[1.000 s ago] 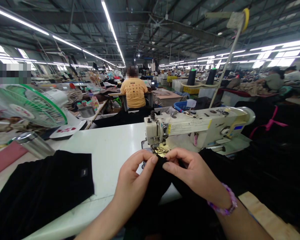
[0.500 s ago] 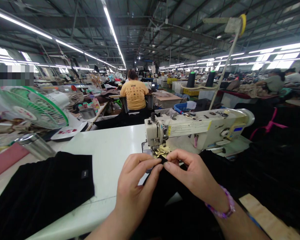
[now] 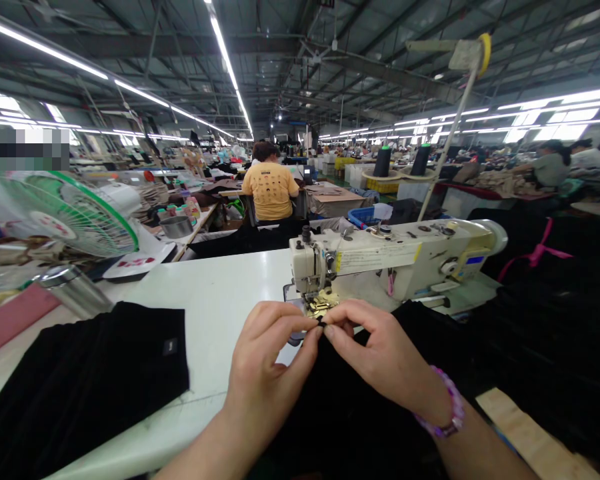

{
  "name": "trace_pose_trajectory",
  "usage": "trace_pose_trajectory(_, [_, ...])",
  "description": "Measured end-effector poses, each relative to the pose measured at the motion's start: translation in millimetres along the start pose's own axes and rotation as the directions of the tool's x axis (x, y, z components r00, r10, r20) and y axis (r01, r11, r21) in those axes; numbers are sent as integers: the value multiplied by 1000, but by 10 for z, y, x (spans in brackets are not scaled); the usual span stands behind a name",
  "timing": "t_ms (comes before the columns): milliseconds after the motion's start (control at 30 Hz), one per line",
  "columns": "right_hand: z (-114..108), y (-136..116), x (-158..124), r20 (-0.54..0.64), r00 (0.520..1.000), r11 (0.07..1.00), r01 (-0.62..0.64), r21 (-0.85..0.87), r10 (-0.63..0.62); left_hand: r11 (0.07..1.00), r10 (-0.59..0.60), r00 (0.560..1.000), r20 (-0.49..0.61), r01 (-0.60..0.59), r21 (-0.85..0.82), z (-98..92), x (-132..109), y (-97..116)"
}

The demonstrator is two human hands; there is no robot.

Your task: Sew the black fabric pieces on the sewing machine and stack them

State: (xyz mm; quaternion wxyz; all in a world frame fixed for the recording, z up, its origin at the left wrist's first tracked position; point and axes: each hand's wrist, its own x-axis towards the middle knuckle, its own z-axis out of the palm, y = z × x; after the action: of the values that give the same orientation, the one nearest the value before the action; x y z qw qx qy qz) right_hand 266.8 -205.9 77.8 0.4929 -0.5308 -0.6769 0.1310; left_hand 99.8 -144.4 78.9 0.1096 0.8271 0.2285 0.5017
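The white counter (image 3: 215, 300) fills the middle. A black pile (image 3: 80, 387) lies on it at 8 o'clock. The sewing machine (image 3: 395, 260) stands at 3 o'clock. The words on its long sticker (image 3: 380, 255) are too small to read. The black cloth (image 3: 340, 407) lies at 6 o'clock and runs up to the machine. The left hand (image 3: 265, 373) and right hand (image 3: 385, 353) meet fingertip to fingertip, both pinching the cloth's edge. A tiny tag (image 3: 169, 347) on the pile cannot be read.
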Motion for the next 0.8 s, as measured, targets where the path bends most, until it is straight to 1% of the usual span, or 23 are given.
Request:
trace_pose_trajectory(33, [-18, 4, 3, 1, 999, 999, 33, -37, -33, 1000, -15, 1000, 12, 15, -8, -22, 18, -3])
trace_pose_trajectory(67, [-45, 12, 6, 3, 997, 995, 72, -76, -72, 998, -53, 998, 31, 54, -32, -52, 37, -14])
trace_pose_trajectory(133, [-120, 49, 4, 23, 990, 978, 142, -152, -140, 971, -191, 978, 88, 201, -129, -134, 72, -61])
trace_pose_trajectory(200, [-203, 115, -8, 43, 986, 967, 169, -192, -164, 898, -348, 926, 144, 374, -233, -230, 94, -138])
trace_pose_trajectory(233, [-239, 154, -18, 47, 987, 970, 161, -185, -155, 858, -409, 899, 154, 437, -270, -275, 97, -182])
trace_pose_trajectory(300, [-283, 227, -43, 32, 994, 988, 105, -113, -102, 804, -490, 859, 146, 511, -304, -351, 85, -263])
trace_pose_trajectory(433, [-254, 272, -86, -14, 999, 996, -41, 84, 42, 746, -566, 816, 117, 567, -350, -423, 20, -330])
trace_pose_trajectory(567, [-167, 202, -78, -89, 987, 973, -112, 204, 132, 719, -616, 784, 84, 602, -349, -452, -35, -303])
trace_pose_trajectory(700, [-109, 158, -48, -154, 973, 939, -114, 324, 171, 734, -628, 777, 44, 610, -299, -512, -77, -323])
trace_pose_trajectory(767, [-80, 163, -41, -161, 970, 925, -115, 363, 184, 757, -615, 787, 44, 606, -244, -551, -90, -334])
trace_pose_trajectory(800, [-62, 169, -40, -167, 968, 923, -117, 367, 189, 782, -598, 801, 29, 590, -199, -568, -92, -328])
